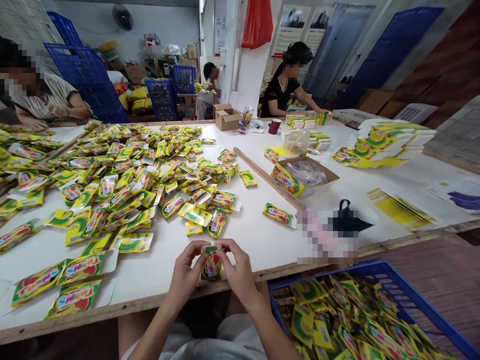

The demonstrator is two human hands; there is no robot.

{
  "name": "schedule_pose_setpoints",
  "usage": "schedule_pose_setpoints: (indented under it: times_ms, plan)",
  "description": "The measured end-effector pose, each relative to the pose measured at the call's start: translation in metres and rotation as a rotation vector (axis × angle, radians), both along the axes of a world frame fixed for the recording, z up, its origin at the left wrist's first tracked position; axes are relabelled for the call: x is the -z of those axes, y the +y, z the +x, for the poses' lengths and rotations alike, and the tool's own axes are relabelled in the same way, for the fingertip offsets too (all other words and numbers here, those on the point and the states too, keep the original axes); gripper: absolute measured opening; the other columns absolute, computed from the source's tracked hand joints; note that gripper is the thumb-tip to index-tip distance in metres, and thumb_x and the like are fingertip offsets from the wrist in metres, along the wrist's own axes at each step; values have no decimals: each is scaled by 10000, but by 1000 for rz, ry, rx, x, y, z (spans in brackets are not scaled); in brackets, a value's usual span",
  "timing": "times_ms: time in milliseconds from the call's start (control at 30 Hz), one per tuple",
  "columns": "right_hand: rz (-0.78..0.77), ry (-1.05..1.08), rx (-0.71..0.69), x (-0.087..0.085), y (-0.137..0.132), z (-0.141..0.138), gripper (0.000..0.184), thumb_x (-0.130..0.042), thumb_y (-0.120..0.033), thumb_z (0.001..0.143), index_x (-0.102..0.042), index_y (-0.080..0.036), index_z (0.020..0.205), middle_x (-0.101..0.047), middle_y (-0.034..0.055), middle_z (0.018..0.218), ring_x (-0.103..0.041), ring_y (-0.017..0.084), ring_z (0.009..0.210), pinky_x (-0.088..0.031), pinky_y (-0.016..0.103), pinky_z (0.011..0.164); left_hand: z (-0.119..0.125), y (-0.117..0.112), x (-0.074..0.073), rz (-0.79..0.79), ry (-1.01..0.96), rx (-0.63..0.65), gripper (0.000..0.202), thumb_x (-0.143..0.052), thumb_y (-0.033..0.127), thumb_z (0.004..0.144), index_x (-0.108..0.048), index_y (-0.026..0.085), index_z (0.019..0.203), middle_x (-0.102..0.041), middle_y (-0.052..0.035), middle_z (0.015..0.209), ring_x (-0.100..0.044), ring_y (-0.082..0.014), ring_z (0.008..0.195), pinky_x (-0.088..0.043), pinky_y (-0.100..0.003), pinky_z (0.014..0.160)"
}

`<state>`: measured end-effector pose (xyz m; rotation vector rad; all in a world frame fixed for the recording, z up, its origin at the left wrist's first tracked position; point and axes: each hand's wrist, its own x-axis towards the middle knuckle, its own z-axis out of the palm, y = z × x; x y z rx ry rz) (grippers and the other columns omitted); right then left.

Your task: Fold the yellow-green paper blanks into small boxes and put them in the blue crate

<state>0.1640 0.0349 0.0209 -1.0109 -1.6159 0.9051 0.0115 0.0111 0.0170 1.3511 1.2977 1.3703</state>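
Between my two hands, at the table's front edge, a small yellow-green printed carton (211, 265) stands upright. My left hand (190, 262) pinches its left side, thumb on the front face. On the other side, my right hand (234, 265) grips it the same way, with fingers near the top end. Whether the carton's top flap is closed cannot be made out. Just beyond my hands lie several like cartons (217, 222), some with white end flaps sticking out. A wide heap of them (123, 175) covers the left part of the white table (157, 272).
A blue basket (375, 265) full of cartons stands to my right, below the table edge. A wooden strip (268, 177) lies across the table beside an open display box (322, 182). Flat-stacked printed boxes (390, 142) sit farther right. Other people work at the far side.
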Motion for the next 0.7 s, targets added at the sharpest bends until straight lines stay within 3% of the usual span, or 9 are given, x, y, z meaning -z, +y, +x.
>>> schedule_pose_setpoints:
  times_ms: [100,233,533,700]
  plan:
    - [61,-37,-51,0,-4,3,150,-543,-159,908,-647,-230,988,-679,49,1020,-624,196,1001,-497,335,891,-2,-5,-1,11,79,22,204,-613,318,855,-654,200,1016,-701,-72,1015,-655,-227,983,-521,-345,887]
    - [112,-70,-26,0,-10,2,158,-594,-188,891,-641,-230,1036,-661,78,1114,-604,217,1071,-488,379,930,-2,-13,-1,41,109,-30,211,-602,305,866,-661,208,1043,-692,-73,1063,-644,-228,1019,-504,-351,919]
    - [62,-115,75,-10,-3,-9,79,-559,-229,908,-634,-205,909,-675,28,835,-632,174,782,-506,274,717,0,-7,-9,41,168,-84,124,-592,286,881,-665,189,908,-691,-35,868,-642,-181,829,-510,-284,773]
    - [54,-88,27,-5,-2,-5,90,-539,-218,924,-627,-210,902,-666,30,874,-636,174,843,-502,275,759,-6,-2,-3,99,170,-27,110,-585,241,890,-682,208,928,-695,-35,895,-645,-182,868,-513,-284,786]
